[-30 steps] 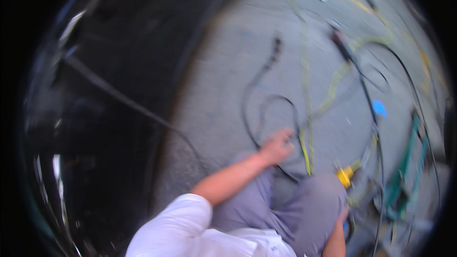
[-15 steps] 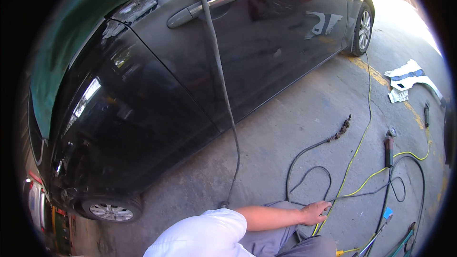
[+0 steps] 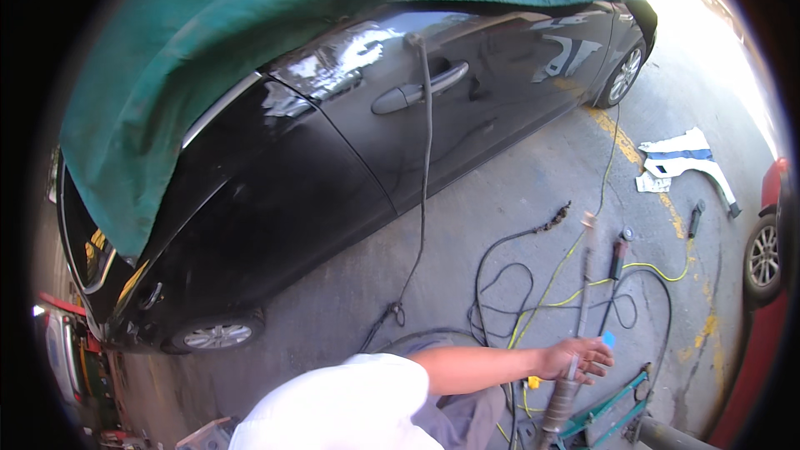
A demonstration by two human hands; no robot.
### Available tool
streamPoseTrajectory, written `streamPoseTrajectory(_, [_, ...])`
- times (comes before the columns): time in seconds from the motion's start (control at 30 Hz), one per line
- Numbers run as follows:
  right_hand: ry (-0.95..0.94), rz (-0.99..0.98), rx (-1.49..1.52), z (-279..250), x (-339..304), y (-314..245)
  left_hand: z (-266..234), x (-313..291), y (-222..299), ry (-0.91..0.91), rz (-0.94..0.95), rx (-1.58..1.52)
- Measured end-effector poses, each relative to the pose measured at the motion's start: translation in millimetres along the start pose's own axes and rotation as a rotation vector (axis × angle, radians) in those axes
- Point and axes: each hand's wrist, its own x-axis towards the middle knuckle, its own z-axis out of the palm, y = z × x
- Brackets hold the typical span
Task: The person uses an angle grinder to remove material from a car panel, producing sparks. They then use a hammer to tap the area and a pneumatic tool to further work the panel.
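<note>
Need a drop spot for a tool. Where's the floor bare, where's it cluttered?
Bare concrete between the black car and the cable tangle, and between the white panel and the car's rear wheel. Crowded around the hand: cables, yellow cord, green frame.

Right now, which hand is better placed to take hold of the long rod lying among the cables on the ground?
Left. The left hand is stretched out with fingers spread right at the long rod, among the cables on the ground. The right hand is not in view, so nothing shows it near.
</note>
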Motion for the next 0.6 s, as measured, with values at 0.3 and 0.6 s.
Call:
streamPoseTrajectory(0.3, [-0.594,0.044,0.301,-166,-65,-343,321,-139,83,0.212,0.546,-0.049])
streamPoseTrajectory(0.6, [-0.4,-0.205,-0.08,-204,-116,-289,461,-180,90,0.406,1.089,0.168])
